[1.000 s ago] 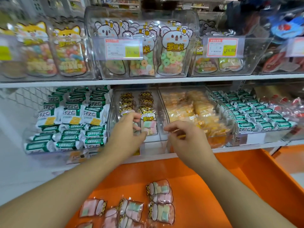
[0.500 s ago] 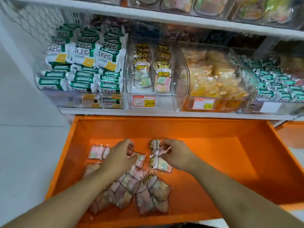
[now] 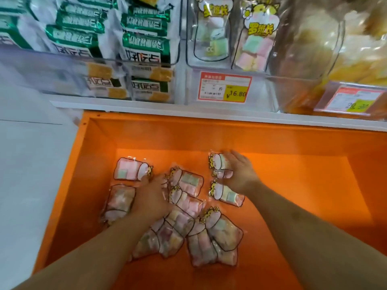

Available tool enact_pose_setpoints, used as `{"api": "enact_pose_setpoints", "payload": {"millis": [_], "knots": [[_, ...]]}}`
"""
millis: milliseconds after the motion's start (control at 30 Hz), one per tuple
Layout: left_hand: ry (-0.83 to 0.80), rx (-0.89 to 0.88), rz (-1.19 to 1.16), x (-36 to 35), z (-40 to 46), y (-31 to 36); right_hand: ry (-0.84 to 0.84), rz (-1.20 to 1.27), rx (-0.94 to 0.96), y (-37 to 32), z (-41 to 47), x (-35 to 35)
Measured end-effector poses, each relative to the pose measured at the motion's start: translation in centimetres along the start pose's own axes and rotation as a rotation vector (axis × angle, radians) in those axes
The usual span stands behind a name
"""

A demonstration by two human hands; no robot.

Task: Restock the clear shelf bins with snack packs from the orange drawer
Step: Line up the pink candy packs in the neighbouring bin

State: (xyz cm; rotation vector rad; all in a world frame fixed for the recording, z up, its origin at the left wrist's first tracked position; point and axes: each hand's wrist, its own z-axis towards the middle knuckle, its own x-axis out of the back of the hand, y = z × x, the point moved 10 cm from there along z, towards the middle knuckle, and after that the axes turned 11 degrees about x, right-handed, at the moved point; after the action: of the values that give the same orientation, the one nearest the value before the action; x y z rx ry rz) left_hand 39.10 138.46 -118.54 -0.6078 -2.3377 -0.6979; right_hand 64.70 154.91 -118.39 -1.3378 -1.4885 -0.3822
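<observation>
The orange drawer [image 3: 293, 141] is pulled out below the shelf. Several clear snack packs [image 3: 222, 231] with pastel marshmallow cubes and a cartoon animal print lie scattered on its floor. My right hand [image 3: 240, 174] curls over one pack [image 3: 216, 163] at the far right of the pile and grips it. My left hand [image 3: 149, 198] lies on the packs at the middle left, fingertips beside a pink pack [image 3: 129, 169]; its fingers are blurred, so a grip cannot be made out. Above, the clear shelf bin [image 3: 226, 72] holds matching packs [image 3: 259, 45] standing upright.
The bin carries a red and yellow price label [image 3: 225, 86]. Left of it is a bin of green and white packets [image 3: 144, 47]; right of it is a bin of yellow snacks [image 3: 335, 49]. The white shelf edge [image 3: 167, 108] runs above the drawer. Pale floor lies at left.
Both hands left the shelf bin and came down into the drawer. The view has dropped closer to the packs, and my right hand has closed over a pack at the pile's far right.
</observation>
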Motion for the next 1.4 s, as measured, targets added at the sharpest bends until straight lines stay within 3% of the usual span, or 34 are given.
{"api": "enact_pose_setpoints", "payload": {"millis": [100, 333, 567, 833, 1033, 1233, 1400], "knots": [[0.073, -0.076, 0.065, -0.1, 0.0, 0.7, -0.011, -0.098, -0.002, -0.5, 0.1, -1.5], [0.011, -0.054, -0.054, 0.5, -1.2, 1.4, -0.044, -0.206, 0.036, -3.4, -1.6, -2.0], [-0.109, -0.013, -0.323, 3.1, -3.6, 2.8, -0.023, 0.224, 0.019, -4.8, -3.9, 1.3], [-0.16, -0.137, -0.561, 10.4, -10.9, 7.9, -0.11, 0.615, 0.093, -12.5, -9.5, 11.5], [-0.247, -0.284, -0.701, 17.0, -18.2, 9.9, -0.006, 0.798, 0.231, -17.7, -17.2, 19.3], [-0.34, -0.353, -0.897, 21.1, -23.2, 10.2, 0.183, 1.036, 0.281, -20.9, -20.5, 22.7], [-0.428, -0.434, -0.925, 21.6, -24.8, 11.6, 0.371, 0.87, 0.374, -23.9, -21.6, 25.5]]}}
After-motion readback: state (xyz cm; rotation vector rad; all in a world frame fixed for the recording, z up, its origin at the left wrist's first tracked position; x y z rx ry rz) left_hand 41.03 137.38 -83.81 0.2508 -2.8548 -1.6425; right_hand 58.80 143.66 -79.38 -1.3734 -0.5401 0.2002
